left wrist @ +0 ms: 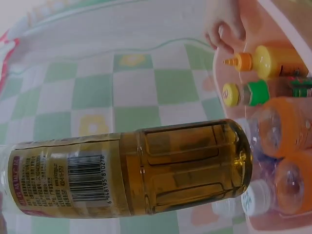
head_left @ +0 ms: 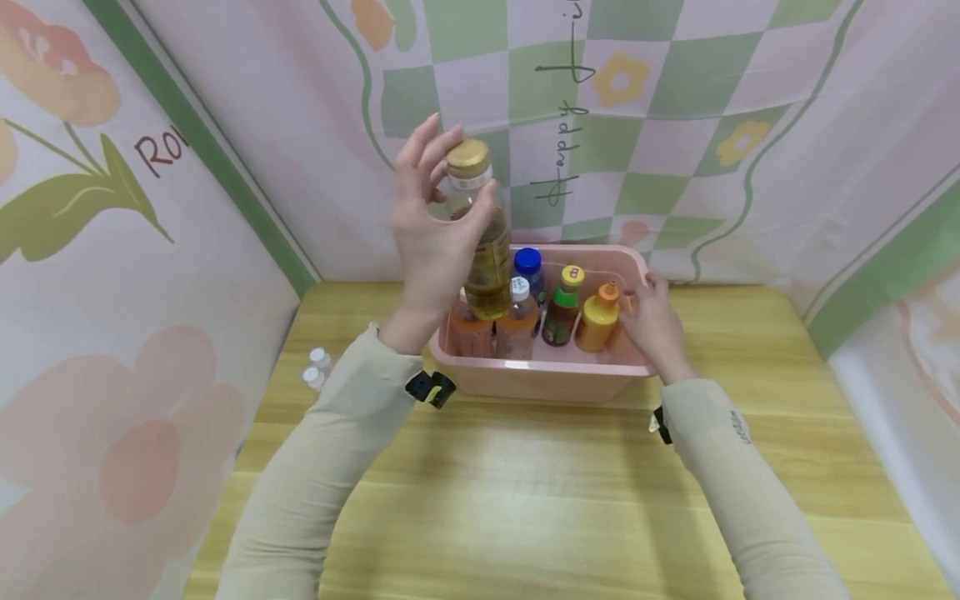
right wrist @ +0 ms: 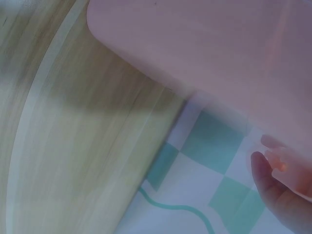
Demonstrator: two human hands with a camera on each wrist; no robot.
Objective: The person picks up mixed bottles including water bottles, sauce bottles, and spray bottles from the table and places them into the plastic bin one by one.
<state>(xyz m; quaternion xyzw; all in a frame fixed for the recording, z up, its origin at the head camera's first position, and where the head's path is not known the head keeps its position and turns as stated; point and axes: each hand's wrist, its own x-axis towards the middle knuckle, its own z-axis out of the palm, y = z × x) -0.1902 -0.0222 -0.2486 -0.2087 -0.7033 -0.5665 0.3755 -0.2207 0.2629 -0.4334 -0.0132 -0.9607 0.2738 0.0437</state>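
Observation:
My left hand (head_left: 431, 246) holds up a clear bottle (head_left: 489, 267) with a gold cap, gripping it near its neck. Amber liquid and a gold label with a barcode show on that bottle (left wrist: 180, 168) in the left wrist view. It is upright above the left part of a pink plastic bin (head_left: 536, 383). At the bin's right end, my right hand (head_left: 656, 325) grips the rim, and its fingers (right wrist: 263, 178) curl over the edge in the right wrist view. Inside stand a yellow squeeze bottle (head_left: 597, 323), a dark bottle with a yellow cap (head_left: 560, 317) and a blue-capped bottle (head_left: 528, 262).
Orange-banded clear bottles (head_left: 516, 335) stand in the bin's left part, below the held bottle. Small white-capped containers (head_left: 315, 367) sit on the wooden table (head_left: 517, 492), left of the bin. A patterned cloth wall (head_left: 547, 108) rises right behind the bin.

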